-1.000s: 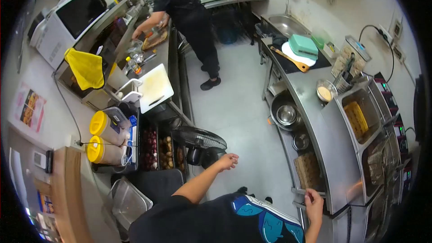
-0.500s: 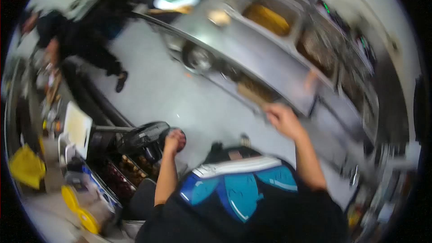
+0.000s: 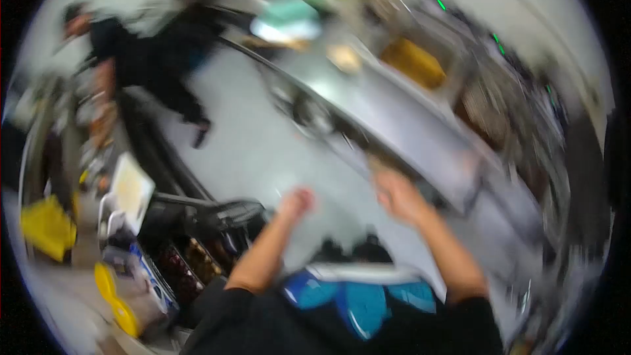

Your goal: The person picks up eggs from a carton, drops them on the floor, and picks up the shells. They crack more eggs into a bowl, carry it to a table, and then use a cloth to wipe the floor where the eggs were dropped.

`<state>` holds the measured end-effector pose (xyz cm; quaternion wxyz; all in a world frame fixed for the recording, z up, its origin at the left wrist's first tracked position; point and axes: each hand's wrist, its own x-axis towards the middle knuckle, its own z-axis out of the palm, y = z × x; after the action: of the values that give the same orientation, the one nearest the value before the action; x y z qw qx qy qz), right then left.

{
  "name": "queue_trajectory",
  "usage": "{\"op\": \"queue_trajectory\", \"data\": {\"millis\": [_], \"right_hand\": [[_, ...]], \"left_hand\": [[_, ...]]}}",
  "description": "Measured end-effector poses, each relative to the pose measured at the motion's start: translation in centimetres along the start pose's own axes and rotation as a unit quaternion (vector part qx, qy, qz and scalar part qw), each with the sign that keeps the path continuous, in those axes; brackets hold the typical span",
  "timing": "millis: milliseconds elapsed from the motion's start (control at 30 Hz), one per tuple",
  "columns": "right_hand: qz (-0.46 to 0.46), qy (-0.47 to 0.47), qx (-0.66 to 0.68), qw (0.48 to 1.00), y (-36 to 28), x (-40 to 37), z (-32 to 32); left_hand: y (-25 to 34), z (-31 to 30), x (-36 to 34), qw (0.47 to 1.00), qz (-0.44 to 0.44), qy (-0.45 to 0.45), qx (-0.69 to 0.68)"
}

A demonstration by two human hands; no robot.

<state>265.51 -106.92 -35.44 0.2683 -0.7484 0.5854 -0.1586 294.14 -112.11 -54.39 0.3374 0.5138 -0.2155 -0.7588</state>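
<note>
The view is strongly blurred by head motion. My left hand (image 3: pixel 296 202) hangs in front of me over the grey floor, just right of a black fan (image 3: pixel 223 213), and I see nothing in it. My right hand (image 3: pixel 396 194) reaches toward the front edge of the long steel counter (image 3: pixel 394 118) on the right, close to its lower shelf. The blur hides the fingers of both hands, so whether they are curled or spread does not show.
A person in black (image 3: pixel 164 59) stands at the far left counter. A white cutting board (image 3: pixel 131 190), trays of food (image 3: pixel 190 260), yellow-lidded tubs (image 3: pixel 108 289) and a yellow cloth (image 3: pixel 46 227) line the left side. Fryer vats (image 3: pixel 414 62) sit on the right counter.
The view has swung and tilted toward the right counter. My right hand has risen from the counter's lower edge, and my left hand has moved from the fan toward the middle.
</note>
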Motion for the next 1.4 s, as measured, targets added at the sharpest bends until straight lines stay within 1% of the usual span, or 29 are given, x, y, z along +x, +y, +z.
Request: {"op": "queue_trajectory", "data": {"millis": [33,67,100,133,167,200,300,333,367,400,433,533,633,700,733,767,833,933,1000,1033,1100,1133,1200,1233,1267,1300,1333,1367,1400], "right_hand": [[-0.1,0.075,0.009,0.992,-0.8,2.4,1.1],[-0.155,0.114,0.039,0.981,-2.8,4.5,1.6],[-0.174,0.126,0.117,0.97,-4.0,6.5,3.1],[-0.203,0.12,0.115,0.965,-4.6,8.2,4.9],[-0.214,0.117,0.114,0.963,-4.5,8.9,7.0],[-0.216,0.117,0.113,0.963,-4.7,9.6,8.0],[-0.276,0.043,0.145,0.949,-6.0,11.1,9.3],[-0.287,0.023,0.161,0.944,-6.4,11.0,10.1],[-0.296,0.001,0.177,0.939,-6.8,10.7,11.0],[-0.305,-0.02,0.192,0.933,-7.4,10.3,11.8],[-0.315,-0.031,0.175,0.932,-8.3,10.0,11.7],[-0.34,-0.051,0.136,0.929,-10.2,9.7,10.9],[-0.332,-0.055,0.107,0.936,-8.7,10.1,12.4],[-0.313,-0.072,0.064,0.945,-7.7,9.9,13.3],[-0.287,-0.072,0.037,0.954,-6.8,9.8,13.8],[-0.261,-0.071,0.012,0.963,-5.7,9.5,14.4],[-0.187,-0.079,-0.005,0.979,-3.3,9.0,15.1],[-0.052,-0.104,0.035,0.993,1.4,8.4,16.3],[0.031,-0.123,0.086,0.988,6.0,7.8,18.0],[0.032,-0.116,0.043,0.992,7.6,7.2,18.5],[0.035,-0.11,-0.045,0.992,10.8,5.2,19.4],[0.061,-0.14,0.013,0.988,12.5,4.2,19.8],[0.122,-0.183,0.134,0.966,15.8,2.7,20.4],[0.156,-0.179,0.196,0.951,17.2,2.0,21.1],[0.198,-0.173,0.26,0.929,17.8,1.4,21.5],[0.242,-0.162,0.32,0.901,18.7,0.3,21.7],[0.198,-0.136,0.254,0.937,19.2,-0.4,21.4],[0.147,-0.111,0.18,0.966,19.8,-1.0,21.3],[0.153,-0.097,0.134,0.974,21.2,-2.2,21.9]], "left_hand": [[-0.3,1.6,1.5,0.998,0.03,-0.061,0.008],[2.5,6.6,-0.2,0.997,0.003,-0.048,-0.067],[2.8,9.7,0.6,0.994,0.006,-0.077,-0.079],[1.3,12.1,2.3,0.962,0.119,-0.185,-0.16],[1.9,12.6,1.9,0.919,0.063,-0.284,-0.265],[2.4,13.3,1.2,0.851,0.0,-0.386,-0.356],[2.1,10.6,0.9,0.855,0.027,-0.34,-0.391],[1.9,10.9,0.5,0.755,0.127,-0.455,-0.454],[1.4,11.9,-0.1,0.629,0.223,-0.553,-0.499],[1.6,10.0,-1.2,0.772,0.166,-0.402,-0.464],[1.9,8.1,-2.5,0.877,0.072,-0.255,-0.401],[3.2,6.6,-4.9,0.863,0.119,-0.26,-0.415],[3.7,6.6,-5.2,0.865,0.139,-0.107,-0.471],[3.4,6.8,-6.0,0.845,0.112,-0.107,-0.511],[3.3,6.8,-6.2,0.835,0.099,-0.108,-0.53],[3.0,6.7,-6.2,0.843,0.086,-0.123,-0.516],[2.1,6.7,-6.1,0.861,0.056,-0.149,-0.484],[1.5,6.9,-4.8,0.942,-0.054,-0.057,-0.328],[2.0,7.7,-4.3,0.963,-0.033,-0.052,-0.262],[2.5,8.0,-4.1,0.972,-0.024,-0.048,-0.229],[2.9,8.7,-2.9,0.991,0.059,-0.035,-0.113],[3.2,9.2,-2.0,0.993,0.101,-0.032,-0.054],[4.3,10.2,0.1,0.982,0.153,0.01,0.11],[4.6,10.6,1.3,0.938,0.27,0.044,0.214],[4.5,10.9,2.5,0.871,0.377,0.066,0.308],[4.6,11.5,3.5,0.872,0.383,0.073,0.298],[5.1,12.3,4.8,0.87,0.394,0.08,0.285],[5.3,12.9,6.6,0.817,0.466,0.099,0.325],[5.4,13.3,8.4,0.753,0.539,0.12,0.358]]}}
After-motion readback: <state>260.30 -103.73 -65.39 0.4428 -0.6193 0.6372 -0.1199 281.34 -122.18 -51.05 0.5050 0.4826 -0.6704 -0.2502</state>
